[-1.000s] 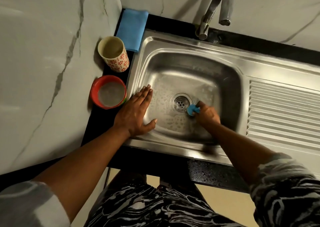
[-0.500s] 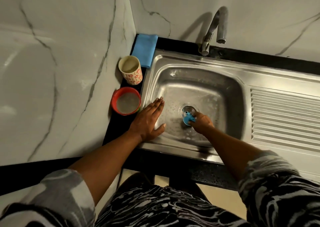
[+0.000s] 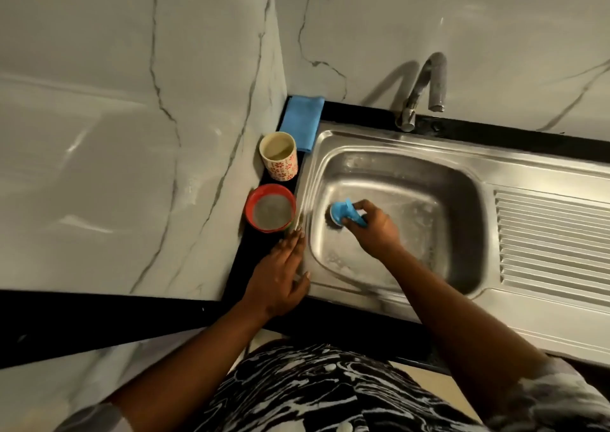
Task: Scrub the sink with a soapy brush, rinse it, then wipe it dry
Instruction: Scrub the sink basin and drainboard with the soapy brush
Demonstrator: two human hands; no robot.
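Sink of stainless steel (image 3: 412,144), one rectangular basin, set in a black countertop (image 3: 259,250) against grey-veined marble walls. The basin floor is wet, with pale suds showing on it.

Right hand (image 3: 374,230): reaches down into the basin, fingers curled tight round the handle of a blue plastic round-headed brush (image 3: 343,212). The brush head is turned toward the left side of the basin, low down where the floor meets the left wall; dark bristles show beneath the head.

Left hand (image 3: 280,276): holds nothing. It lies flat, fingers straight and together, on the sink's left rim and the adjoining countertop edge, thumb spread toward the basin.

Other items: a round red bowl (image 3: 248,215) of cloudy liquid stands on the countertop just beyond the left fingertips. Behind it is a cream cup with red flower print (image 3: 282,169), then a folded blue cloth (image 3: 302,121) in the corner. A curved metal tap (image 3: 425,81) rises behind the sink. A ribbed steel drainboard (image 3: 554,240) lies right of the basin.
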